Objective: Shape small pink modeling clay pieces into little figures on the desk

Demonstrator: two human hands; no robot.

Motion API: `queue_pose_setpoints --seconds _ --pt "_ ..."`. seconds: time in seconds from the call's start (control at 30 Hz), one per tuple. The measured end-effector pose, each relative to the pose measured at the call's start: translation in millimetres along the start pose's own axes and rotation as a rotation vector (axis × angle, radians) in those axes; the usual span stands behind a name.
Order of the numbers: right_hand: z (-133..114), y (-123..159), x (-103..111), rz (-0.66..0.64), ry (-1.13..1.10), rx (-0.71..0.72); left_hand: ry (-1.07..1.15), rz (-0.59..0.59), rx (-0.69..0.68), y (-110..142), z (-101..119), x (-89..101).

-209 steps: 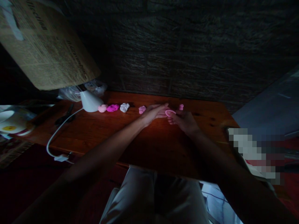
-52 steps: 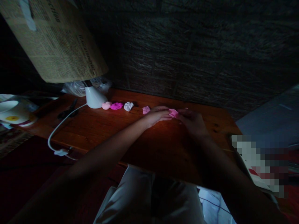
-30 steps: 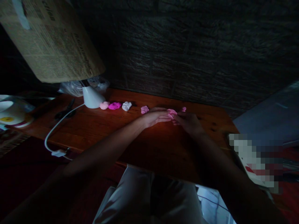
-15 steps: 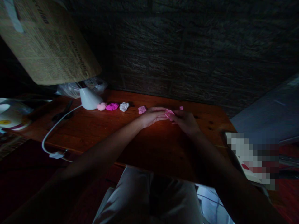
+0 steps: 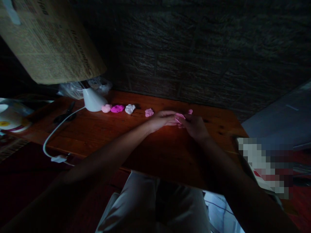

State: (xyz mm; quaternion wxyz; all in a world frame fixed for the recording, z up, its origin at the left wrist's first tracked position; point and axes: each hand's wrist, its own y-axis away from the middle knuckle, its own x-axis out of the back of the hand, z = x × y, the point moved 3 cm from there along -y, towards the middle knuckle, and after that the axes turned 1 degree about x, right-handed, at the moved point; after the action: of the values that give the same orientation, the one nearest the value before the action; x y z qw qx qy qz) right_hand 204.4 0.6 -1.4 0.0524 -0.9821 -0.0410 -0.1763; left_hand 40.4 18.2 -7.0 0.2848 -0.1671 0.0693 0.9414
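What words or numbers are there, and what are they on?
"tion", probably, cut off by the picture's top edge: lampshade.
"GravurePrint", or something close, blurred: lower on the lampshade.
The lampshade's small lines: too tiny to read.
White cup: yellow mark, nothing readable.

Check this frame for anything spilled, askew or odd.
Nothing looks spilled. The lamp leans left, perhaps from lens distortion, and its white cord hangs over the front edge of the table. A blocky patch at right hides what is there. The pink piece between the left hand and right hand is too small to check for damage.
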Motion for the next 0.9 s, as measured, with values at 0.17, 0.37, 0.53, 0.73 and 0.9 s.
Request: queue_pose_setpoints --seconds 0.17,0.37,0.53,0.73,0.9 --pt "0 0 0 -0.016 -0.120 0.007 -0.044 0.098 -0.112 0 -5 -3.3" --pt "-2 -1 2 -0.013 -0.228 0.033 -0.086 0.064 -0.218 -5 -11 -3.3" --pt "-2 -2 1 -0.045 -0.225 0.028 -0.036 0.068 -0.161 -7 -9 -0.6" --pt "-8 2 14 0.040 -0.188 0.040 0.058 0.236 -0.101 -4 1 7.3" --pt "-11 2 20 0.054 -0.050 0.127 0.068 0.268 -0.053 -1 5 5.6"
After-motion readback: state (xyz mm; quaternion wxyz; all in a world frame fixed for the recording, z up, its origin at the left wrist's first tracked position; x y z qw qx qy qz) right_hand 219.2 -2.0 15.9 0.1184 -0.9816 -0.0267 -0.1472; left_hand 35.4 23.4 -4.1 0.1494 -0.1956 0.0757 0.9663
